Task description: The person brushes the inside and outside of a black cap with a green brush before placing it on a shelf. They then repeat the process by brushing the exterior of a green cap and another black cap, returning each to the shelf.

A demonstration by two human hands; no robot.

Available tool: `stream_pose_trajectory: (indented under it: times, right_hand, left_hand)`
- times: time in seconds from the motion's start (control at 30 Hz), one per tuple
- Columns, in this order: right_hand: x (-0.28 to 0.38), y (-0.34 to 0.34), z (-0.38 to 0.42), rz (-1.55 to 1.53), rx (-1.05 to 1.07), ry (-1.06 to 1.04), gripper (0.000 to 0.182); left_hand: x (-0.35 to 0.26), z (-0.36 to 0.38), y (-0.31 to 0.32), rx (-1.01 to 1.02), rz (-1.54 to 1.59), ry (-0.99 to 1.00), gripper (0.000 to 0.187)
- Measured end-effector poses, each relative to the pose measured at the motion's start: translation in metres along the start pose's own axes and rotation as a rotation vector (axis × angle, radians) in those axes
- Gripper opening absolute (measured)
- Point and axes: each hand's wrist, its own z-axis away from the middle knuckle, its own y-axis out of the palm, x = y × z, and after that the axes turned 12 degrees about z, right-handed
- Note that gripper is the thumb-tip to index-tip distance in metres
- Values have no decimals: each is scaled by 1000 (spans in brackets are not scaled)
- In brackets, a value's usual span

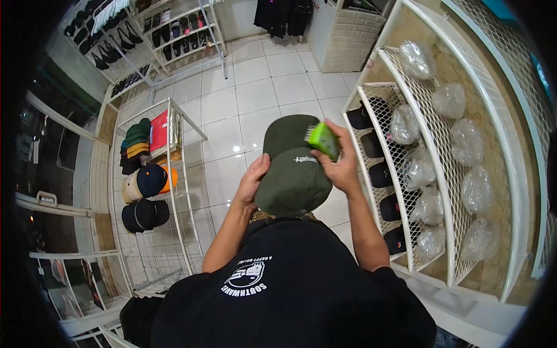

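Observation:
An olive-green baseball cap (290, 182) with small white lettering on its front is held up before my chest, its brim pointing away from me. My left hand (253, 180) grips the cap's left side, thumb on top near where brim meets crown. In my right hand (342, 162) is a bright green brush (324, 141), fingers and thumb wrapped round its body. Its pale bristles face left, right at the right part of the brim. The fingers of my left hand under the cap are hidden.
On the right, a white mesh rack (449, 232) bears plastic-wrapped bundles (466, 142) and dark caps (380, 174). A wire shelf (174, 124) at left carries stacked caps (152, 180) and a red packet (159, 132). Farther back stands a shoe rack (180, 35) on the tiled floor (241, 95).

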Motion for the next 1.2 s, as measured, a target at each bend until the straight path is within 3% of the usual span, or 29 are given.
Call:
stream_pose_trajectory:
  times: [0.07,0.17,0.2,0.27,0.37,0.4,0.47,0.53,0.6,0.7,0.8,0.87,0.93,0.97,1.0,1.07,1.17,1.2]
  right_hand:
    - [9,8,-6,149,39,-196,67]
    - [8,11,-13,110,77,-235,68]
    - [-10,13,-13,36,57,-53,66]
    - [-31,17,-10,-44,35,122,65]
    - [-24,19,19,-251,149,49,65]
    - [-33,24,32,-433,193,120,65]
    - [-42,21,45,-463,296,319,65]
    - [-42,22,43,-496,206,315,65]
    - [-36,25,35,-533,105,311,65]
    - [5,9,19,-183,114,-7,64]
    - [-16,12,26,-375,141,151,65]
    - [-48,8,41,-185,154,149,64]
    - [-86,7,63,229,225,187,60]
    - [-119,21,78,51,38,245,55]
    - [-101,17,70,-3,-80,321,55]
    - [-84,5,57,-200,-261,387,51]
    - [-24,-11,27,-376,-256,492,56]
    - [-13,-2,20,-334,-255,435,63]
  left_hand:
    - [9,-2,6,-49,-51,-46,42]
    - [6,-1,-8,31,-48,-49,44]
    - [6,3,-10,80,8,-55,44]
    - [5,4,-4,59,58,-44,44]
    - [4,6,-9,-45,73,37,44]
    - [-3,9,-6,-44,123,53,45]
    - [-8,10,-11,-45,179,74,45]
    - [-10,7,-19,85,123,30,45]
    - [-8,6,-14,59,41,50,44]
    - [-2,3,-11,48,-6,29,43]
    - [3,4,-7,11,112,11,43]
    - [4,3,-13,-41,207,28,43]
    - [-1,0,-34,27,184,74,43]
    - [-3,0,-30,-31,219,84,43]
    - [-7,-1,-25,-34,223,94,43]
    - [-12,2,-18,-9,-59,106,44]
    - [8,-9,-11,-87,-597,184,40]
    - [22,-12,-7,-46,-863,362,35]
